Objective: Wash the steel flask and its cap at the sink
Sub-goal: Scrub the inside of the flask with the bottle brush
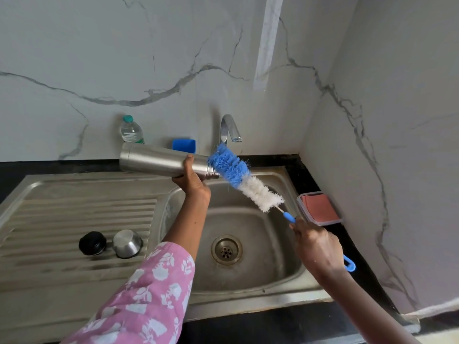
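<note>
My left hand [191, 181] grips the steel flask [154, 160] near its neck and holds it sideways above the sink basin [273, 244], mouth pointing right. My right hand [316, 247] grips the blue handle of a bottle brush [244, 181] with blue and white bristles. The blue bristle tip sits at the flask's threaded mouth. On the ribbed drainboard [74, 214] lie a black inner stopper [92, 243] and a steel cup cap [127, 243], side by side.
The tap [229, 127] stands behind the basin with no water visible. A plastic water bottle [131, 130] and a blue container [184, 146] stand at the back wall. A clear box with a reddish pad [319, 207] sits on the black counter, right of the sink.
</note>
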